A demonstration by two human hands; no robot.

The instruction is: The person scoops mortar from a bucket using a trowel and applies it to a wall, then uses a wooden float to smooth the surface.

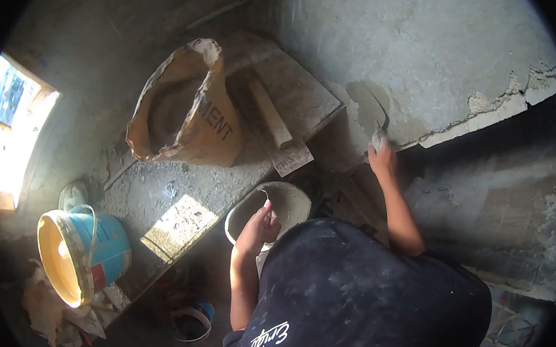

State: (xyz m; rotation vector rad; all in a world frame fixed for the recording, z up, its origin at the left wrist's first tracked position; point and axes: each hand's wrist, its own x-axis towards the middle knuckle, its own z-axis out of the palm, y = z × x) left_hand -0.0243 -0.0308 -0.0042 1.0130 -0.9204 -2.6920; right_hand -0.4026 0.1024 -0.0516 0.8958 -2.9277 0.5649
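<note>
My left hand (257,229) is closed around the handle of a pale bucket (297,201) held close to my body. Some grey material shows inside the bucket. Against the grey wall (424,53), my right hand (383,158) grips a trowel (378,130), its fingers wrapped round the handle. A darker, damp-looking patch (366,103) lies on the wall around the trowel's blade. How the blade meets the wall is hard to make out.
An open cement bag (220,126) and a wooden length (270,113) rest on the dusty slab (137,193). A blue bucket (110,243) stands at left, a smaller bucket (192,324) below. A ragged wall edge (474,121) runs right.
</note>
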